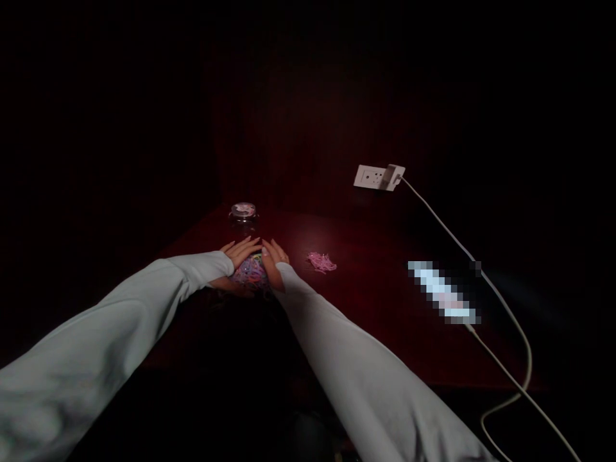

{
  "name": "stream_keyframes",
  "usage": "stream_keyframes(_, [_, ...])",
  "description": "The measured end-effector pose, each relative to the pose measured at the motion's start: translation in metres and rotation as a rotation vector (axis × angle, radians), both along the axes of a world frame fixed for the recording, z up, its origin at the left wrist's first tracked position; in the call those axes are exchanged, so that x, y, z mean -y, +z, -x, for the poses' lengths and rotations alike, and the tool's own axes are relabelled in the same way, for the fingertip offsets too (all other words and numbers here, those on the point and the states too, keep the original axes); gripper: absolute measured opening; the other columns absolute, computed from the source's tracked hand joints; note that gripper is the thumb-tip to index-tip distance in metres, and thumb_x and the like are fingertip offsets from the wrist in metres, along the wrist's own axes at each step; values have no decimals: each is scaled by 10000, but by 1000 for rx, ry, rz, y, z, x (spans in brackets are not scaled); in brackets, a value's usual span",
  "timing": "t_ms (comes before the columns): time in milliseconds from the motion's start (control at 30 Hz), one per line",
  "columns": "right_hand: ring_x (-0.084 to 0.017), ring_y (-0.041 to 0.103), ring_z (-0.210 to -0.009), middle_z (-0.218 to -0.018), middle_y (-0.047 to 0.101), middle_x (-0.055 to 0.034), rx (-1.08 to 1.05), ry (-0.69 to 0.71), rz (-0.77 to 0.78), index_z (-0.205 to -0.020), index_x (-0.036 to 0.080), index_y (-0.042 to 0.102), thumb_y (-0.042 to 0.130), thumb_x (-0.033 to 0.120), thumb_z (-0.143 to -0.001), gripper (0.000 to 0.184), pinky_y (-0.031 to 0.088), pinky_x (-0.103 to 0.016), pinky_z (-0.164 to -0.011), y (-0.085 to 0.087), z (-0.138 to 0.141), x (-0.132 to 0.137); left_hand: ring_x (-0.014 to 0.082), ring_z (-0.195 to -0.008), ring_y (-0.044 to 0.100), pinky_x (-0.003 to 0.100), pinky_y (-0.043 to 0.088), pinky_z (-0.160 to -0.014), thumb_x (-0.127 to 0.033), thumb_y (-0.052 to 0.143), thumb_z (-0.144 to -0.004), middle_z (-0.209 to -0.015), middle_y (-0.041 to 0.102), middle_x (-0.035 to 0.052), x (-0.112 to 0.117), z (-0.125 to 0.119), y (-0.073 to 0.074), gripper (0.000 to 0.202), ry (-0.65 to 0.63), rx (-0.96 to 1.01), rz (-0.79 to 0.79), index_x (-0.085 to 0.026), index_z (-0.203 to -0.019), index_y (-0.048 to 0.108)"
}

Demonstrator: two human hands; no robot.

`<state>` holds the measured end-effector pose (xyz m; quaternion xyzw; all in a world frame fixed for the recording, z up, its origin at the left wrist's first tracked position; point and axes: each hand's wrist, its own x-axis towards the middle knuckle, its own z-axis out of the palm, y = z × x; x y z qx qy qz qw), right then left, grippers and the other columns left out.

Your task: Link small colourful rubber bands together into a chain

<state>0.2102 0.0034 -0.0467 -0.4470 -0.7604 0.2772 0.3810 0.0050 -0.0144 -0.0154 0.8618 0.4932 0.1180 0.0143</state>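
Observation:
Both my hands rest on a heap of small multicoloured loops [250, 273] on a dark red table [375, 301]. My left hand [239, 253] lies over the heap's left and far side, fingers stretched out. Against the heap's right side presses my right hand [274, 260], fingers curved around it. Together the two hands cup the heap. Light grey sleeves cover both arms. A small clear jar with a patterned lid [243, 212] stands just beyond my hands.
A little pile of pink loops [321, 262] lies to the right of my hands. Further right lies a lit, blurred flat device [443, 292]. A white cable [510, 321] runs from a wall socket with a plug [379, 177]. The surroundings are dark.

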Motion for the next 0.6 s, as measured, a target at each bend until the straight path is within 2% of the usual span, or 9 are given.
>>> stream_keyframes(67, [-229,496,-1576,-1676,545,-114,-59,29,-29,-1557,233,631,369,453,-1129,547,369,-393,-1333,7,-19,-5,369,-1629,402,595,365,-1291,-686,555,-960,-1746,449,120,-9,-2,11,825,-9,24,30,-370,-1705,391])
stream_keyframes(133, [-217,559,-1506,-1574,644,-90,-64,96,-118,-1412,275,733,437,402,-1114,439,411,-406,-1296,14,-42,-11,392,-1603,434,587,382,-1282,-729,621,-907,-1747,443,118,-18,-3,22,880,-59,69,6,-368,-1686,427])
stream_keyframes(200, [-220,642,-1371,-1404,735,-88,-14,112,-217,-1221,273,809,523,320,-1079,323,454,-424,-1237,21,-61,-14,400,-1564,476,551,411,-1269,-753,668,-869,-1732,459,112,-25,-3,31,880,-137,143,-37,-367,-1642,498])
stream_keyframes(267, [-218,681,-1238,-1263,767,-78,119,151,-296,-1123,272,823,602,257,-1038,238,481,-430,-1164,26,-71,-13,387,-1502,531,521,428,-1251,-757,679,-871,-1674,527,101,-29,-1,37,783,-208,217,-64,-367,-1546,608])
stream_keyframes(333, [-211,682,-1151,-1193,767,-66,235,222,-351,-1107,275,820,656,227,-1010,196,501,-405,-1084,29,-75,-9,360,-1415,588,502,424,-1235,-757,680,-885,-1569,620,104,-27,2,39,697,-277,260,-57,-331,-1436,687])
stream_keyframes(400, [-210,667,-1122,-1177,759,-66,273,277,-408,-1134,270,811,682,224,-1004,189,510,-372,-1025,30,-75,-4,331,-1346,619,478,409,-1220,-759,690,-893,-1470,684,111,-22,8,38,679,-334,276,-24,-286,-1380,704])
stream_keyframes(500, [-219,652,-1118,-1187,746,-78,248,287,-501,-1205,258,791,679,250,-1023,214,509,-351,-993,32,-76,2,312,-1302,624,442,395,-1189,-761,727,-884,-1408,708,117,-15,14,34,707,-385,283,18,-261,-1382,684])
stream_keyframes(600, [-230,660,-1107,-1191,741,-71,271,287,-521,-1245,278,779,715,282,-1005,248,510,-349,-983,33,-77,7,312,-1238,618,432,402,-1153,-772,785,-833,-1358,711,117,-12,13,32,749,-417,281,16,-258,-1368,684])
